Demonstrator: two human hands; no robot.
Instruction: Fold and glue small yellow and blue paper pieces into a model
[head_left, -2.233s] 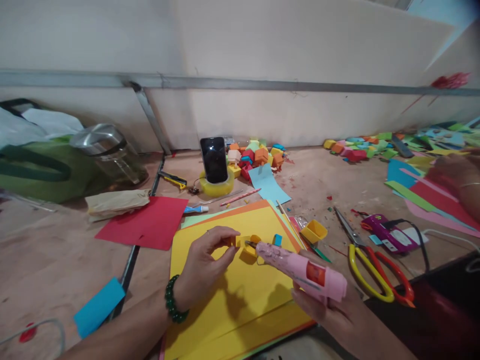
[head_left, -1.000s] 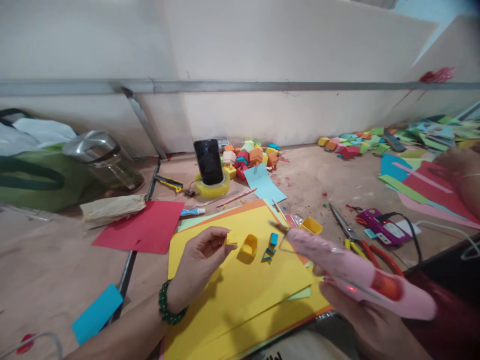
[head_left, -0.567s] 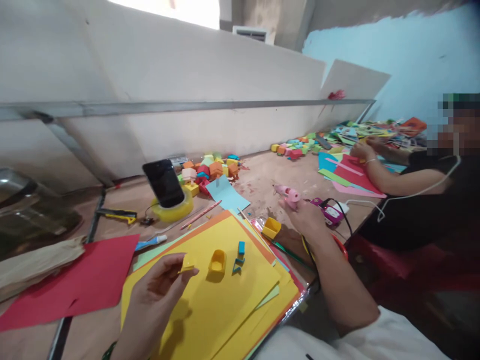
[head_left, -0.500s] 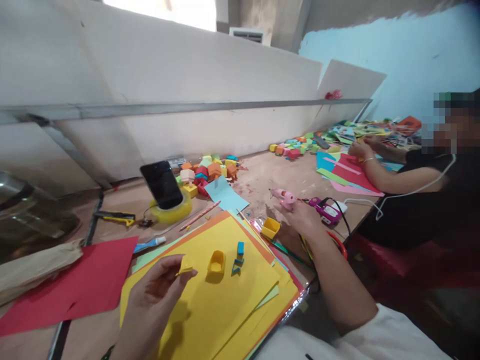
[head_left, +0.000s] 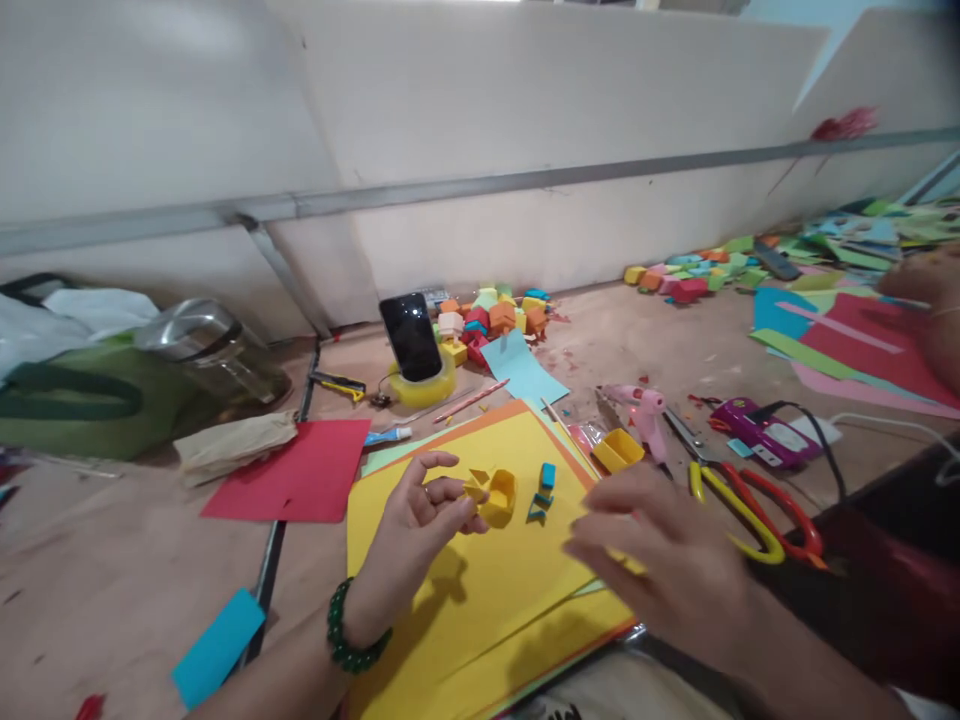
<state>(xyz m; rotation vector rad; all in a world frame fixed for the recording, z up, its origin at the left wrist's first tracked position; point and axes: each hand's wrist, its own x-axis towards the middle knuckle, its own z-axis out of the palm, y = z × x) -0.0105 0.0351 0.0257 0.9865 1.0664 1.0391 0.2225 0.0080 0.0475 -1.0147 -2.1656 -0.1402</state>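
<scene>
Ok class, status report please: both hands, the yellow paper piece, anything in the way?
Left hand holding small yellow paper piece. Right hand blurred, nothing visible in it. Open yellow box, blue paper bits between them.

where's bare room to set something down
Left: tabletop between green bag, red sheet and blue card. Back: scrap-flecked patch between light blue sheet and right-hand blocks. Crowded: right of the yellow sheets, with glue gun, yellow box and scissors.
</scene>
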